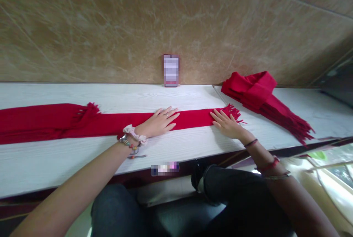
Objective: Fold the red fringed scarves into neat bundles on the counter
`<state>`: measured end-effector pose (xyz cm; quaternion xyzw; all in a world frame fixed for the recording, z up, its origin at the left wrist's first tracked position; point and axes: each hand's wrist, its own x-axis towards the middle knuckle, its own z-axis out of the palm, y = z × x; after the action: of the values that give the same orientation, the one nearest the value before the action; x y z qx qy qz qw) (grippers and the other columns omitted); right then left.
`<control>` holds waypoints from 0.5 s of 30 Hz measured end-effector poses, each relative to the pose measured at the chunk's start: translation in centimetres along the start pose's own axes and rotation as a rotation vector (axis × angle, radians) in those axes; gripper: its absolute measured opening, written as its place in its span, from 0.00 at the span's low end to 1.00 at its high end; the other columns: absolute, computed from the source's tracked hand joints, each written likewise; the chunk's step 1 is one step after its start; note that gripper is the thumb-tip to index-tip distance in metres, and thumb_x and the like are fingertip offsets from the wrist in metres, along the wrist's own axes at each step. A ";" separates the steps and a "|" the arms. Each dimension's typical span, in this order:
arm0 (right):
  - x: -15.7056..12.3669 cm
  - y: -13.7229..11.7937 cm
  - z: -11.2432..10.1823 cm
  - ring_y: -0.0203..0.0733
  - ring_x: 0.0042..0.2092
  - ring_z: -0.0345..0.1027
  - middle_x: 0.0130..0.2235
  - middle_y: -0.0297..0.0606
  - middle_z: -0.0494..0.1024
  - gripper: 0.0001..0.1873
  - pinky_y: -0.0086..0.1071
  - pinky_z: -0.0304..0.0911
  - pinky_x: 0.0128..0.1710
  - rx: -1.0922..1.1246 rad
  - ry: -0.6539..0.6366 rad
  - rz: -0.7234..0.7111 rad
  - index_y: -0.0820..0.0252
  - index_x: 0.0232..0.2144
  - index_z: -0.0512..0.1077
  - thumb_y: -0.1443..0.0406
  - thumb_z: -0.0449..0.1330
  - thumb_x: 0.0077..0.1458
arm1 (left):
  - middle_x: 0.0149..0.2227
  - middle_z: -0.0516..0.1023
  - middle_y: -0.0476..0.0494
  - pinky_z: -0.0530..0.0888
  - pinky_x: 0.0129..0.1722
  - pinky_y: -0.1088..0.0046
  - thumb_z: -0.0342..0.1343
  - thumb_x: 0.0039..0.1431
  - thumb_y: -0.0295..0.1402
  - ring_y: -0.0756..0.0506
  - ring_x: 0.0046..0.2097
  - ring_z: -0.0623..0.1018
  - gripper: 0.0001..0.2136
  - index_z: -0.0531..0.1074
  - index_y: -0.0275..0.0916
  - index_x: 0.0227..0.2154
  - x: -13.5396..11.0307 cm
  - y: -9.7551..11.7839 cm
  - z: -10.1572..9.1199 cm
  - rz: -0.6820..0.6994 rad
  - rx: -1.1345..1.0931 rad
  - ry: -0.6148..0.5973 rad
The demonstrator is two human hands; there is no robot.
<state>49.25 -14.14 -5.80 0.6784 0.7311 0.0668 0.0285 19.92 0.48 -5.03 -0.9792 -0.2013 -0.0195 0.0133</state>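
Note:
A long red scarf point(55, 121) with fringed ends lies stretched across the white table point(82, 156). My left hand point(158, 122) rests flat on the scarf near its middle, fingers spread, a ring on one finger and bracelets at the wrist. My right hand point(227, 123) lies flat on the scarf's right end, fingers extended toward the left, just beside the fringe. One fringed end is folded back over the scarf at the left.
A second red scarf point(257, 95), folded, lies at the back right of the table with its fringe trailing toward the front edge. A small card point(171, 70) stands against the brown marbled wall. My knees are below the table's front edge.

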 end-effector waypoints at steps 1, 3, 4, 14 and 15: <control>-0.5 1.1 0.3 0.60 0.62 0.46 0.62 0.48 0.54 0.24 0.65 0.53 0.48 -0.016 0.002 0.027 0.55 0.59 0.55 0.62 0.40 0.63 | 0.65 0.47 0.42 0.44 0.60 0.58 0.35 0.65 0.40 0.43 0.65 0.44 0.24 0.48 0.39 0.62 0.0 0.0 0.0 -0.008 0.004 0.002; -1.2 2.6 0.8 0.61 0.60 0.49 0.61 0.50 0.58 0.23 0.68 0.53 0.47 -0.035 0.055 0.124 0.56 0.58 0.57 0.62 0.40 0.62 | 0.65 0.46 0.40 0.44 0.60 0.57 0.36 0.65 0.40 0.42 0.65 0.44 0.24 0.49 0.37 0.62 0.1 0.1 -0.3 -0.021 0.013 0.000; -1.3 3.0 0.9 0.62 0.60 0.50 0.60 0.51 0.59 0.23 0.69 0.52 0.47 -0.037 0.104 0.183 0.56 0.58 0.57 0.62 0.40 0.62 | 0.65 0.46 0.40 0.43 0.60 0.56 0.36 0.65 0.40 0.42 0.65 0.44 0.24 0.49 0.37 0.61 0.2 0.2 -0.5 -0.024 0.017 -0.002; 3.7 -4.2 -1.8 0.54 0.64 0.40 0.63 0.46 0.51 0.25 0.59 0.44 0.57 0.104 0.151 -0.009 0.59 0.60 0.54 0.60 0.40 0.63 | 0.64 0.49 0.40 0.48 0.60 0.63 0.35 0.65 0.41 0.46 0.64 0.49 0.25 0.48 0.35 0.61 4.0 3.1 -0.4 0.077 -0.028 0.041; 4.0 -4.6 -1.7 0.53 0.64 0.41 0.63 0.45 0.52 0.25 0.57 0.45 0.57 0.116 0.114 -0.045 0.59 0.60 0.54 0.59 0.39 0.63 | 0.64 0.50 0.40 0.49 0.60 0.64 0.35 0.65 0.41 0.45 0.64 0.50 0.25 0.49 0.35 0.61 4.0 3.2 -0.1 0.069 -0.030 0.033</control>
<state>44.13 -10.60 -4.59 0.6576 0.7491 0.0621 -0.0509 24.87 -0.85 -4.83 -0.9852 -0.1668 -0.0383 0.0027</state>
